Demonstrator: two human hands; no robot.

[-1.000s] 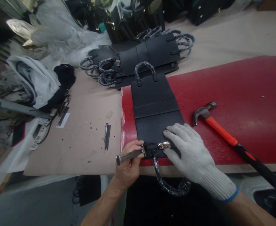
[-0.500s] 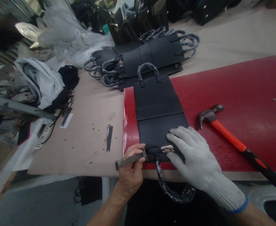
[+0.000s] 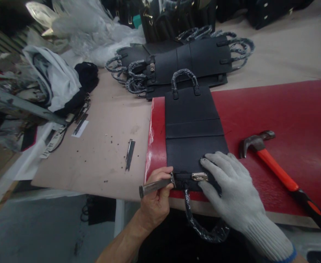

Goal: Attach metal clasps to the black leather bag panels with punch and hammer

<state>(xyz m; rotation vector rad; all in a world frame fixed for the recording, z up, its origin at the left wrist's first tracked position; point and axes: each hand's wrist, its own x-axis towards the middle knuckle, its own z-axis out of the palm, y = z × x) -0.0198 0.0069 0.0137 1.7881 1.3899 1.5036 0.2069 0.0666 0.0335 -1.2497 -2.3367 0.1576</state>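
A flat black leather bag panel (image 3: 193,131) with wrapped handles at both ends lies on a red mat (image 3: 272,120). My bare left hand (image 3: 156,199) is closed round a metal punch tool (image 3: 155,186), whose tip meets the panel's near left edge. My right hand (image 3: 231,186), in a white knit glove, rests flat and open on the panel's near end. Its fingers lie beside a silver metal clasp (image 3: 199,176). The near handle (image 3: 204,226) hangs off the table edge.
A hammer (image 3: 281,171) with an orange and black handle lies on the mat to the right. More black panels (image 3: 182,62) are stacked behind. A small dark metal strip (image 3: 129,154) lies on the brown board on the left. Cloth and plastic bags crowd the far left.
The view has shifted, so everything sits a little further right and lower in the picture. Both hands keep the same hold and place on the panel.
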